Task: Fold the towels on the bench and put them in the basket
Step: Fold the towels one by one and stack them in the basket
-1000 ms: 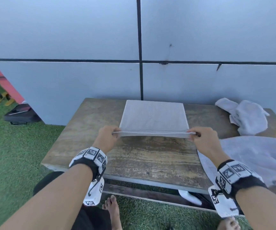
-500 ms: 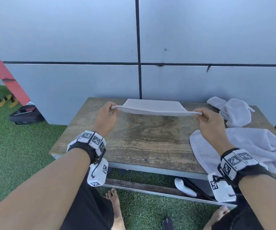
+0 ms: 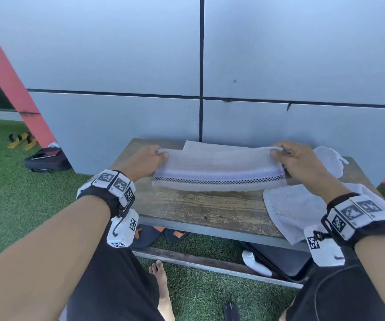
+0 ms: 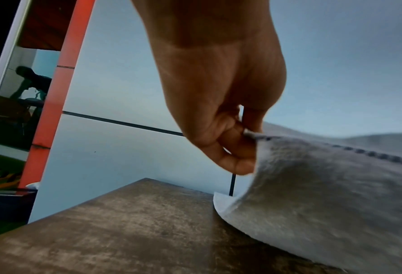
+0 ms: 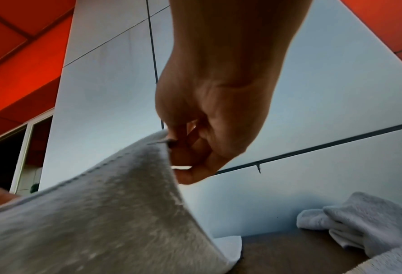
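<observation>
A white towel (image 3: 217, 169) with a dark checkered stripe lies across the far part of the wooden bench (image 3: 200, 207), its near edge lifted and carried over toward the wall. My left hand (image 3: 156, 154) pinches its left corner and my right hand (image 3: 279, 152) pinches its right corner. In the left wrist view my left hand (image 4: 244, 140) holds the towel (image 4: 324, 185) corner above the bench (image 4: 124, 222). In the right wrist view my right hand (image 5: 174, 148) grips the towel (image 5: 101, 213) corner. No basket is in view.
A flat unfolded towel (image 3: 298, 209) hangs over the bench's right front edge, and a crumpled towel (image 3: 330, 158) lies at the back right; the crumpled towel (image 5: 359, 226) also shows in the right wrist view. A grey wall (image 3: 279, 66) stands right behind the bench. Sandals (image 3: 154, 235) and a dark bag (image 3: 286, 260) sit underneath.
Both hands have carried the towel's near edge up and away toward the wall, folding it over; the underside with the checkered stripe now faces me.
</observation>
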### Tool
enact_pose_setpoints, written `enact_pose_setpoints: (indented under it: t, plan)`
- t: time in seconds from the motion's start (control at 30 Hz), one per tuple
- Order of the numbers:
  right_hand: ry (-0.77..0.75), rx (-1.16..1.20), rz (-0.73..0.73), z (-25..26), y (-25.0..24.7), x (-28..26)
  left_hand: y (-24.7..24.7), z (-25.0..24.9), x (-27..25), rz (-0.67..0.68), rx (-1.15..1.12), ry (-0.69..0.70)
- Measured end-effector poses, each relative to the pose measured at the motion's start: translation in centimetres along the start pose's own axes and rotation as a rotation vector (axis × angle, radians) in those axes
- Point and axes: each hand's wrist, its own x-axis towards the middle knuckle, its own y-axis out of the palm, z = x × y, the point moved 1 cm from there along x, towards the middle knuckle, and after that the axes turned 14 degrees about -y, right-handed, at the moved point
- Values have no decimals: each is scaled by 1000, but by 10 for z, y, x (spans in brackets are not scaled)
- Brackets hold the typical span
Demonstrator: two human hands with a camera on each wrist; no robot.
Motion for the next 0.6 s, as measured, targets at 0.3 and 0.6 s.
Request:
enact_pose_setpoints:
  t: [0.3,0.6]
  plan:
    - [222,119,227,-24,21,-12,13,33,1,199,12,-172]
    - [317,49,-5,-65,50,39,30,24,58,-33,8,-168]
